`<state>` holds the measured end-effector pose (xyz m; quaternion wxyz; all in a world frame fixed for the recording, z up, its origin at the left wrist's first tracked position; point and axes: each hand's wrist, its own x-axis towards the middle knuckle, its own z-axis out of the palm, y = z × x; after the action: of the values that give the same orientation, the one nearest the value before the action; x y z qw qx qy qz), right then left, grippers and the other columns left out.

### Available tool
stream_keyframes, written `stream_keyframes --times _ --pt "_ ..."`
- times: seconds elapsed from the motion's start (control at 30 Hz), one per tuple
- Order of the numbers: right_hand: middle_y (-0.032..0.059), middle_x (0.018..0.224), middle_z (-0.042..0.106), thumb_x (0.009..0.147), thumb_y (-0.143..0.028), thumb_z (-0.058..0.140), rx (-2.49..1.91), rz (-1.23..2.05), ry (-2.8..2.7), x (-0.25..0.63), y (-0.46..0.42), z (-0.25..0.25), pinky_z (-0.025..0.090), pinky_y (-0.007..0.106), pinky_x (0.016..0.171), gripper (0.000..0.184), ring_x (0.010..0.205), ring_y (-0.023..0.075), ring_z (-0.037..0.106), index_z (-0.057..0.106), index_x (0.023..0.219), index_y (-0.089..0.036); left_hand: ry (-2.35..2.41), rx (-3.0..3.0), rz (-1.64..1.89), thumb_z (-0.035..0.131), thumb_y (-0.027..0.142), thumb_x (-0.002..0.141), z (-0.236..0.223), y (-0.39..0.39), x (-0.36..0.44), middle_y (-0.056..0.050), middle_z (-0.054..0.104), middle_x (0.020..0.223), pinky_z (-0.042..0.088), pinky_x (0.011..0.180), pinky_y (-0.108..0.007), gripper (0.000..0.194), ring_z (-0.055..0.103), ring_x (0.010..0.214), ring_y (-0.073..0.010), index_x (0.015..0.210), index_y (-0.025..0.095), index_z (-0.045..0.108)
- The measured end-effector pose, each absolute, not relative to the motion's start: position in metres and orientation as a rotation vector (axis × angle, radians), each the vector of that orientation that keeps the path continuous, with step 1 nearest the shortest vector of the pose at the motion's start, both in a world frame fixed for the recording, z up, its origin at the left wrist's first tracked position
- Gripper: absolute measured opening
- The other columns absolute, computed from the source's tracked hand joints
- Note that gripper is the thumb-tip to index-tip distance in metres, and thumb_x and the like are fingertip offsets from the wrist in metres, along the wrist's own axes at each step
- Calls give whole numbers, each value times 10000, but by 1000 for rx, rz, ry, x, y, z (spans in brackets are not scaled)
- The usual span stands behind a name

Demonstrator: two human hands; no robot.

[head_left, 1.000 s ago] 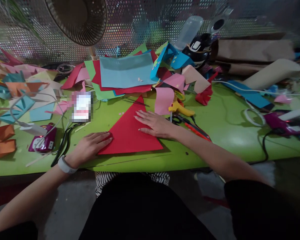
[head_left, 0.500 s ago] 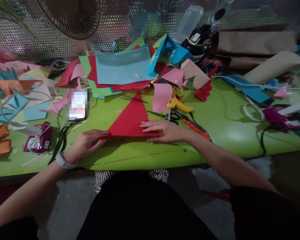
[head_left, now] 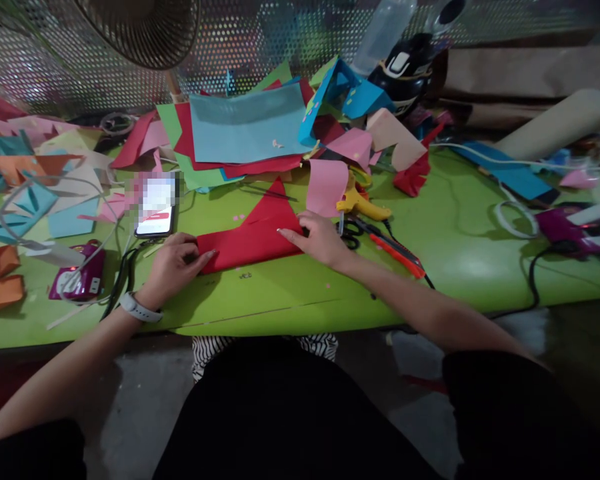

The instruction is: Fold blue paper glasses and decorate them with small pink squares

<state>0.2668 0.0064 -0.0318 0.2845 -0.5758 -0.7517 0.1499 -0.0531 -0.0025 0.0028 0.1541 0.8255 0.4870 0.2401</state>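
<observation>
A sheet of red paper [head_left: 253, 241] lies in front of me with its near part folded up over the rest. The red tip of the sheet points away from me. My left hand [head_left: 176, 263] pinches the left end of the folded part, thumb on top. My right hand [head_left: 323, 240] grips the right end, its thumb along the upper face and the other fingers partly hidden behind. Close to the right hand are black-handled scissors [head_left: 351, 235] and an orange-red utility knife [head_left: 397, 253].
A yellow glue gun [head_left: 363, 203] lies beside a pink paper piece [head_left: 327, 187]. Stacked coloured sheets [head_left: 245, 130] are at the back. A lit phone [head_left: 156, 208] and a purple power socket [head_left: 77, 273] with cables sit at left. A fan [head_left: 140, 30] stands behind.
The red paper lay as a flat triangle under both palms. Both hands then took its near edge and turned it up and away from me, making a folded band.
</observation>
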Motion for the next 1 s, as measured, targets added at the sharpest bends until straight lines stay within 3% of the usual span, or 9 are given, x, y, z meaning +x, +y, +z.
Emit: stream_keyframes --times 0.1,0.27,0.33,0.43,0.5,0.57,0.63,0.73,1.0 --pt "123 932 631 969 -557 442 -1499 157 -2091 264 4 -41 475 431 812 437 898 269 577 586 757 -203 1406 2457 676 549 469 943 -1 3 -51 -66 633 828 473 674 -313 418 588 769 -173 642 181 575" --pt "133 960 611 959 -471 481 -1535 80 -2093 265 2 -48 471 464 849 331 926 290 543 622 844 -194 1466 2609 569 563 465 937 -6 12 -49 -53 592 744 473 657 -322 376 565 713 -182 687 184 572" --pt "140 975 606 951 -467 490 -1555 85 -2095 265 2 -48 469 476 861 322 942 300 533 627 864 -189 1543 2620 565 574 478 930 -3 11 -48 -71 625 788 501 692 -344 334 600 757 -206 795 175 612" --pt "145 991 606 944 -473 495 -1573 67 -2107 264 3 -48 471 477 862 325 954 308 524 633 891 -183 1587 2711 704 558 414 955 8 1 -43 -143 661 1190 492 956 -463 351 619 1122 -290 1203 167 587" --pt "135 983 608 938 -464 508 -1574 46 -2111 264 3 -48 470 472 865 303 952 306 526 635 897 -192 1386 2902 657 514 322 985 16 -9 -35 -115 510 1478 300 1165 -544 473 453 1386 -301 1441 228 424" --pt "129 979 610 933 -460 522 -1578 30 -2109 264 4 -48 467 467 869 287 953 304 527 634 889 -200 1050 3039 442 463 345 1014 18 -19 -23 -85 401 1577 184 1224 -522 579 349 1466 -272 1550 264 261" --pt "133 982 611 929 -468 530 -1588 37 -2105 264 4 -49 465 462 864 295 954 304 526 631 879 -195 858 3043 286 421 498 1013 12 -24 -13 -126 329 1612 167 1234 -465 712 291 1494 -263 1591 186 146" --pt "137 978 607 925 -461 544 -1595 81 -2098 265 6 -48 461 453 864 287 955 301 526 621 868 -190 784 2992 184 378 656 966 -1 -23 -4 -143 288 1623 147 1236 -438 854 263 1504 -268 1597 140 123" --pt "111 945 579 952 -387 525 -1625 215 -2054 272 9 -41 440 408 872 234 953 263 511 578 820 -201 752 2924 113 379 664 962 -9 -14 -7 -141 266 1626 142 1239 -443 863 251 1508 -278 1601 143 123"
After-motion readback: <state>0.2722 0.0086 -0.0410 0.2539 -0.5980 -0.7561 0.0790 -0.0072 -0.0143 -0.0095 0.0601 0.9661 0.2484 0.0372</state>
